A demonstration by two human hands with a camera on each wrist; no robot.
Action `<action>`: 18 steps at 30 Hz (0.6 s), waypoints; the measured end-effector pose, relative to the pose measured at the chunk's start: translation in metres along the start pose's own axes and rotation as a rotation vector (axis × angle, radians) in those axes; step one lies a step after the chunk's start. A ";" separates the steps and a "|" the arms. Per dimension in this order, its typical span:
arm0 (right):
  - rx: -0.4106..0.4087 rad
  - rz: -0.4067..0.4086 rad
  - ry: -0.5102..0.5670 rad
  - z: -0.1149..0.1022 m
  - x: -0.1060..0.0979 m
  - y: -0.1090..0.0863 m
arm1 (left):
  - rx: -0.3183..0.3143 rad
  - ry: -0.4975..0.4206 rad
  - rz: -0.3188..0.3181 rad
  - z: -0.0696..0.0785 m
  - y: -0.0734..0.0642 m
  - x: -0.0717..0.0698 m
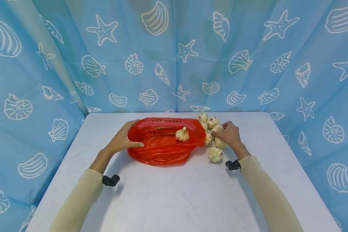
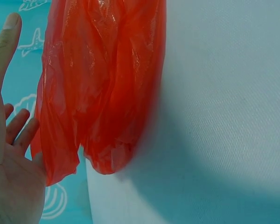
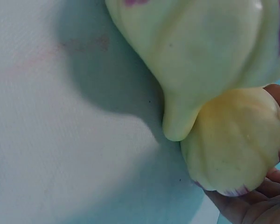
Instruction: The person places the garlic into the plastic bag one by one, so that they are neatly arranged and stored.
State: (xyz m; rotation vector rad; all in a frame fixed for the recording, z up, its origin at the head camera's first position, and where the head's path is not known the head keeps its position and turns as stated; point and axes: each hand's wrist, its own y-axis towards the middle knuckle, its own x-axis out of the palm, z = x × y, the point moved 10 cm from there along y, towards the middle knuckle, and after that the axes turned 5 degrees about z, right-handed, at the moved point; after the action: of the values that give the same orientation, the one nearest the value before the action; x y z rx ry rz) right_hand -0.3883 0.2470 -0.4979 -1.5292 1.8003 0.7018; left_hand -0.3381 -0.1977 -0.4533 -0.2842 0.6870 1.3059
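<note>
A red plastic bag [image 1: 159,154] lies with its mouth spread, mirrored-looking dark lettering inside the back rim. One garlic bulb [image 1: 182,134] sits within that mouth. My left hand [image 1: 122,138] is at the bag's left end, thumb reaching over the front rim; in the left wrist view the thumb is straight, and the bag hides part of the fingers. At the bag's right, my right hand [image 1: 231,135] grips a garlic bulb [image 3: 235,144] between thumb and fingers. A nearer bulb [image 3: 200,46] overlaps it in the right wrist view.
Several more garlic bulbs cluster against the bag's right end, including a back bulb [image 1: 212,122] and a front bulb [image 1: 215,154]. All stand on a white table [image 1: 174,199]. A blue curtain [image 1: 174,77] with shell prints rises behind the table and along both sides.
</note>
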 end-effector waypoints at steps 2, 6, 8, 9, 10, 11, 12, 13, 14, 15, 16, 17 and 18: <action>-0.011 0.011 0.014 -0.001 -0.002 0.000 | 0.001 -0.003 0.000 0.000 0.000 0.000; -0.074 0.047 0.025 -0.007 -0.008 -0.001 | -0.010 -0.002 -0.005 0.001 0.001 0.002; -0.102 0.061 0.017 -0.010 -0.010 -0.002 | -0.017 0.002 -0.006 0.001 0.001 0.002; -0.110 0.068 0.006 -0.011 -0.011 -0.002 | -0.018 0.007 -0.007 0.001 0.001 0.003; -0.114 0.072 -0.006 -0.012 -0.011 -0.003 | -0.017 0.010 -0.008 0.001 0.001 0.003; -0.117 0.077 -0.018 -0.013 -0.012 -0.003 | -0.017 0.011 -0.008 0.001 0.001 0.003; -0.118 0.078 -0.029 -0.013 -0.012 -0.003 | -0.016 0.013 -0.008 0.002 0.002 0.003; -0.121 0.083 -0.036 -0.014 -0.012 -0.003 | -0.016 0.014 -0.008 0.002 0.002 0.003; -0.123 0.089 -0.038 -0.014 -0.013 -0.003 | -0.014 0.014 -0.008 0.002 0.002 0.003; -0.127 0.095 -0.040 -0.015 -0.013 -0.003 | -0.014 0.008 -0.011 0.002 0.002 0.003; -0.131 0.103 -0.032 -0.015 -0.013 -0.003 | -0.014 0.007 -0.012 0.002 0.002 0.003; -0.136 0.109 -0.021 -0.015 -0.014 -0.003 | -0.015 0.007 -0.014 0.002 0.002 0.003; -0.142 0.117 -0.005 -0.015 -0.014 -0.003 | -0.015 0.003 -0.016 0.002 0.002 0.004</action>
State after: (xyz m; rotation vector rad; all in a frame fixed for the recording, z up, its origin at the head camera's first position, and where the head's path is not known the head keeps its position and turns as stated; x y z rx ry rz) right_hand -0.3864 0.2443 -0.4775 -1.5195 1.8825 0.9071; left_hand -0.3391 -0.1930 -0.4536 -0.3030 0.6764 1.2961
